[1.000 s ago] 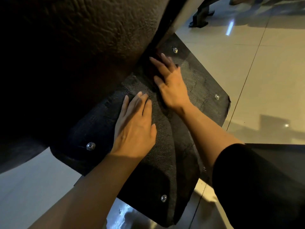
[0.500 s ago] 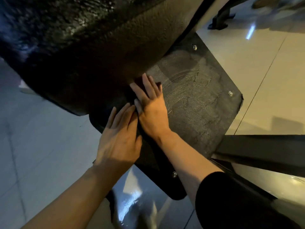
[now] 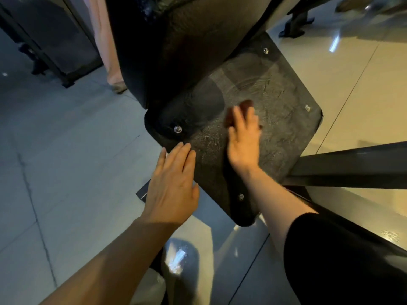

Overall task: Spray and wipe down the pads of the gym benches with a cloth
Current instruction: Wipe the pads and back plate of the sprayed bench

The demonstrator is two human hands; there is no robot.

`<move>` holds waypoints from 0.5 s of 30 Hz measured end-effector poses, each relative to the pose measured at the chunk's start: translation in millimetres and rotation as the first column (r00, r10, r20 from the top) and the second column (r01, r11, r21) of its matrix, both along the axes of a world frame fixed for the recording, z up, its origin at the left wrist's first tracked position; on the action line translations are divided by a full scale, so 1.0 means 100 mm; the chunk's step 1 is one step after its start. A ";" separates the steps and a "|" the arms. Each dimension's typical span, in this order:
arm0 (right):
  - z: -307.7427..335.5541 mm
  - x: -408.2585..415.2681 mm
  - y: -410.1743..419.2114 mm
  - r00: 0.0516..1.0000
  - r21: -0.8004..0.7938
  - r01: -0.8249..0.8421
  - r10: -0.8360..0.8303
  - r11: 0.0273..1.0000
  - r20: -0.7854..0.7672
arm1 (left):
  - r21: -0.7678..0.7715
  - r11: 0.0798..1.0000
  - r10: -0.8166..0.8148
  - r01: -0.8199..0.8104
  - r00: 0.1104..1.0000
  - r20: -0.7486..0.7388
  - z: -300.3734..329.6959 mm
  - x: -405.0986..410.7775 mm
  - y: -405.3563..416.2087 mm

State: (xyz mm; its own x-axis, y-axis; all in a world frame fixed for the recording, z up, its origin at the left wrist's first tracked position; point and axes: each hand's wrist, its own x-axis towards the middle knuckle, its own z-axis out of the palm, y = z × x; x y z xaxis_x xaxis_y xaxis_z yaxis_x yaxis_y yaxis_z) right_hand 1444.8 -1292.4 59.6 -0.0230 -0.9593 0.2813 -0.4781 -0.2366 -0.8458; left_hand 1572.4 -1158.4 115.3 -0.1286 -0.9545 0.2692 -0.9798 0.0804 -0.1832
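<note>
The left hand (image 3: 174,186) lies flat with straight fingers, its fingertips touching the seven o'clock edge of the dark plate (image 3: 275,111) and holding nothing. At its one o'clock, the right hand (image 3: 243,137) presses a reddish-brown cloth (image 3: 244,105) against the plate's middle; the blurred fingers look straight on top of it. The black pad (image 3: 187,40) rises at twelve o'clock, above the plate. Pale floor (image 3: 66,172) surrounds them.
</note>
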 end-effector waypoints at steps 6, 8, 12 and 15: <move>-0.11 0.30 0.54 0.950 -0.285 -0.297 0.251 0.911 -0.188 | 0.080 0.997 0.025 -0.022 0.999 -0.040 -0.03 -0.01 0.17; -0.32 0.04 0.52 0.991 -0.152 -0.100 0.084 0.983 -0.104 | 0.100 0.995 0.024 -0.023 1.000 -0.013 -0.03 0.04 0.22; -0.39 -0.07 0.52 0.948 0.235 0.297 -0.315 0.925 0.043 | 0.097 0.995 0.026 -0.020 0.998 -0.064 -0.05 0.12 0.31; -0.17 0.41 0.70 0.993 -0.033 0.120 -0.119 0.992 0.021 | 0.095 0.995 0.043 -0.037 0.997 -0.062 -0.08 0.15 0.36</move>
State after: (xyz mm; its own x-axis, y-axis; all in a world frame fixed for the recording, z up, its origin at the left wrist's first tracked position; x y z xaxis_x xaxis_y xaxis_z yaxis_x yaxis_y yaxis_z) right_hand 1485.8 -1222.1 42.2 -0.1429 -0.9392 0.3122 -0.4884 -0.2074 -0.8476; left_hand 1586.9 -1122.3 107.2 -0.0752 -0.9799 0.1846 -0.9920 0.0546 -0.1138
